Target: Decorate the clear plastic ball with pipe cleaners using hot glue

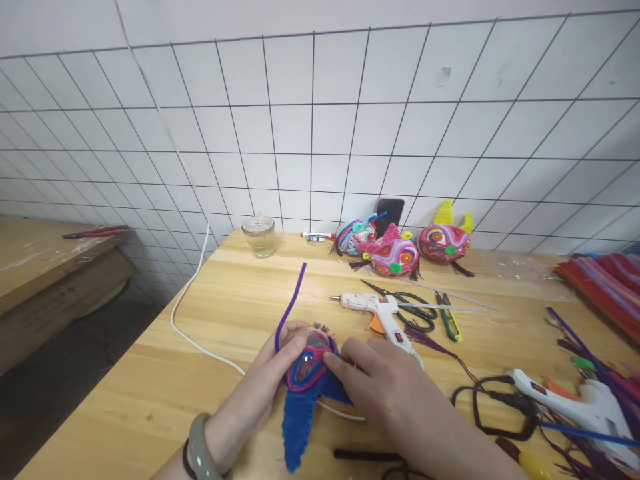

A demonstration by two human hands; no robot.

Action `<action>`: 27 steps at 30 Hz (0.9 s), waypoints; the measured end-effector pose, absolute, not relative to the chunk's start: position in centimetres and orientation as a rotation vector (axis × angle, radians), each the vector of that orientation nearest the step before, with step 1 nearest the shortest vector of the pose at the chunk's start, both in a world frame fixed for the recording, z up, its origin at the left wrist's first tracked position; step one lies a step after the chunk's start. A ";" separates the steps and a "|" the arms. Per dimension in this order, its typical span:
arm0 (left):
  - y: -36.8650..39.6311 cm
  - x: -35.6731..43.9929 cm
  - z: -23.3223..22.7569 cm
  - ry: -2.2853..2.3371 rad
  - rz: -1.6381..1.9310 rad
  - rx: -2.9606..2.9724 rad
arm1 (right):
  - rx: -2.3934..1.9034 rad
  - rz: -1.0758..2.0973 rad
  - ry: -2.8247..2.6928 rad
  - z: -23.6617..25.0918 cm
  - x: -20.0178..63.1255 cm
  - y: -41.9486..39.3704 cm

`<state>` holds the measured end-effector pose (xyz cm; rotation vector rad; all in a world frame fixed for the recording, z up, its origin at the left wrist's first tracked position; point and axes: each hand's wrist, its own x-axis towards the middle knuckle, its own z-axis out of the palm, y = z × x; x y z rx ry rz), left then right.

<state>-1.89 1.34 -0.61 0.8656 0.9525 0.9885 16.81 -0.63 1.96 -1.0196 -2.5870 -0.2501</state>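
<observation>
Blue and pink pipe-cleaner fish (pixel 306 383) near front edge of wooden tabletop (pixel 150 393), held between both hands. Left hand (pixel 273 373) cupping its left side, grip closed on it, purple pipe cleaner (pixel 290 303) rising from under the fingers. Right hand (pixel 380 380) pinching its right side, grip likewise closed on it. Behind: white glue gun (pixel 383 313), scissors (pixel 410 307), three finished fish (pixel 395 253) by tiled wall.

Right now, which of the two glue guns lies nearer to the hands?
The glue gun in the table's middle, just beyond the right hand; the other glue gun lies far right.
</observation>
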 end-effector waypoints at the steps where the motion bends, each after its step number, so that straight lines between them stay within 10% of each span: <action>1: 1.3 -1.9 -0.6 0.947 0.989 0.853 | -1.015 -0.250 -2.588 1.9 16.8 -0.6; 27: 1.3 -2.0 -0.8 0.900 0.958 0.913 | -0.878 -0.308 -2.504 1.3 16.0 -0.4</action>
